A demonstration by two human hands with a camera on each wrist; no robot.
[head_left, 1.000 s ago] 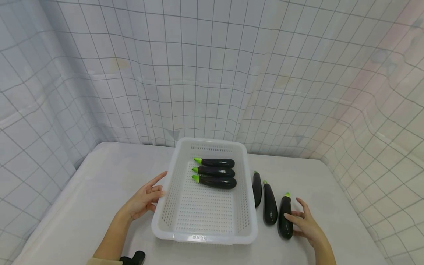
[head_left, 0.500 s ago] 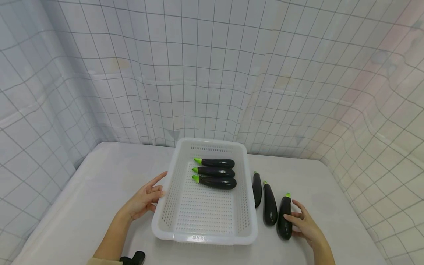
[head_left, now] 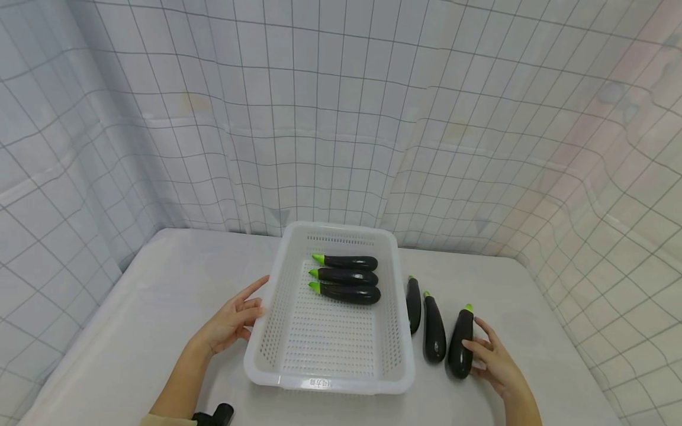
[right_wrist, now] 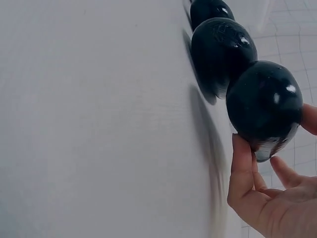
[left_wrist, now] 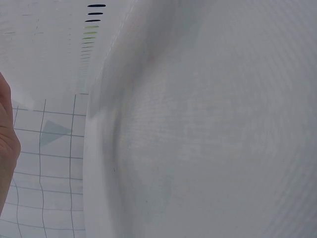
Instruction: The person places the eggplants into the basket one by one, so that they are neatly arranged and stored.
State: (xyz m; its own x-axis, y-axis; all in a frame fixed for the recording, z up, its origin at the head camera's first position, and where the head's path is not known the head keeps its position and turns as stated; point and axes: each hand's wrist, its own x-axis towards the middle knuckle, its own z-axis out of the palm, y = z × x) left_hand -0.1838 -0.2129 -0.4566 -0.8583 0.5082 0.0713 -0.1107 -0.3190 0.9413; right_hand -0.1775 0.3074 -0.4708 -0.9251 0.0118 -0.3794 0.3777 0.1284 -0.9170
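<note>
An eggplant [head_left: 460, 343] with a green stem is held in my right hand [head_left: 495, 361], thumb on one side and fingers beneath. In the right wrist view this eggplant [right_wrist: 265, 101] hangs slightly above the table, its shadow apart from it. Two more eggplants, a middle one [head_left: 434, 331] and one [head_left: 413, 305] beside the basket, lie to its left. My left hand [head_left: 231, 322] touches the left side of a white perforated basket [head_left: 330, 383], index finger extended. Only a sliver of the left hand [left_wrist: 6, 134] shows in the left wrist view.
Inside the basket, three eggplants lie side by side toward the far end: a far one [head_left: 348, 262], a middle one [head_left: 347, 276] and a near one [head_left: 348, 293]. A white cloth covers the table [head_left: 160, 307]. Grid-patterned curtains [head_left: 341, 118] surround it.
The right hand has closed in on the rightmost eggplant and raised it a little, shifting its stem end away and to the right. My left hand and the basket have stayed put.
</note>
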